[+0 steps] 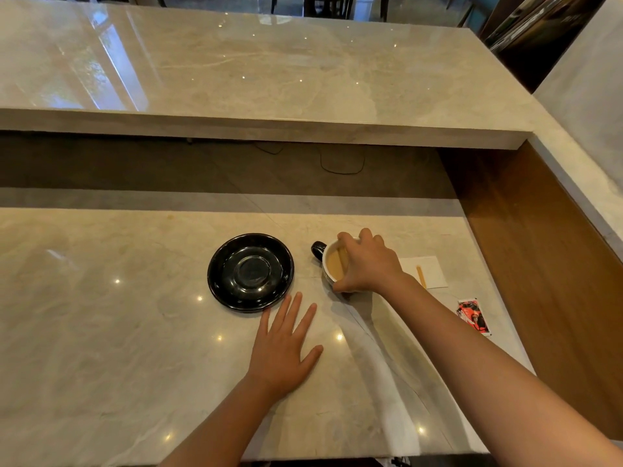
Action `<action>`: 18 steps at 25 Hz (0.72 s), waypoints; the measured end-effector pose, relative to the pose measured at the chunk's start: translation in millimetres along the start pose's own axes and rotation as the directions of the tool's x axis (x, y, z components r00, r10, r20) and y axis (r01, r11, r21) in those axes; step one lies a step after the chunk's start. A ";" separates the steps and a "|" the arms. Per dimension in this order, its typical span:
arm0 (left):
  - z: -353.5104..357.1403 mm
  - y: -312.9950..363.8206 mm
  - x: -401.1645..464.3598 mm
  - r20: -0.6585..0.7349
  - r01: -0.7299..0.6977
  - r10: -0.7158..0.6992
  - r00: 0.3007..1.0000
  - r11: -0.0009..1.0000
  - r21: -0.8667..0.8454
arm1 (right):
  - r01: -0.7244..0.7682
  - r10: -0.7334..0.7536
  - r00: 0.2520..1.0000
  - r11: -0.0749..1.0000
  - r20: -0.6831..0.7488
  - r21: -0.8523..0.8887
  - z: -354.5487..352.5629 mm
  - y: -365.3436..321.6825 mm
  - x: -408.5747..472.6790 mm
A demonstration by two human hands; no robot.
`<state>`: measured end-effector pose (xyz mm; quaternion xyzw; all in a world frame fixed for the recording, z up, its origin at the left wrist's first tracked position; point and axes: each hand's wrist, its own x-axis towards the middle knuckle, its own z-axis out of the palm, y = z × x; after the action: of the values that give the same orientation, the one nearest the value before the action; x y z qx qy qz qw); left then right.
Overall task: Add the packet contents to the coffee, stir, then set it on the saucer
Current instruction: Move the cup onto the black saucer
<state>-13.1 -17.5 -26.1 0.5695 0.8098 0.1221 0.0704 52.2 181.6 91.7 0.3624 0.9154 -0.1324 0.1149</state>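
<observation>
While the right hand (365,264) clasps the cup (332,264) by its rim, coffee could slop; the saucer (250,272) waits at nine o'clock. The left hand (283,352) lies flat, spread wide, holding nothing.

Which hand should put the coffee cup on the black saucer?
The right hand, probably. It already grips the cup from above, with the empty saucer just beside it. The left hand lies flat and empty on the counter.
</observation>
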 end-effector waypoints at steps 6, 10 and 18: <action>-2.8 -8.7 -15.1 -0.004 -0.051 0.051 0.999 0.998 -0.021 | 0.000 0.001 1.000 0.998 -0.025 0.058 -11.7 -21.3 -8.9; -2.6 -10.0 -14.3 0.005 -0.066 0.067 0.998 0.997 -0.040 | 0.108 -0.103 0.991 0.993 -0.088 0.052 -32.1 -59.4 -10.2; -3.9 -11.1 -12.9 -0.005 -0.079 0.079 0.997 0.994 -0.081 | 0.237 -0.233 0.971 0.969 -0.059 0.066 -27.2 -123.9 12.4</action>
<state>-19.8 -33.7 -25.8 0.5977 0.7811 0.1578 0.0879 -45.6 111.3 133.1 0.2585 0.9491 -0.1689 0.0621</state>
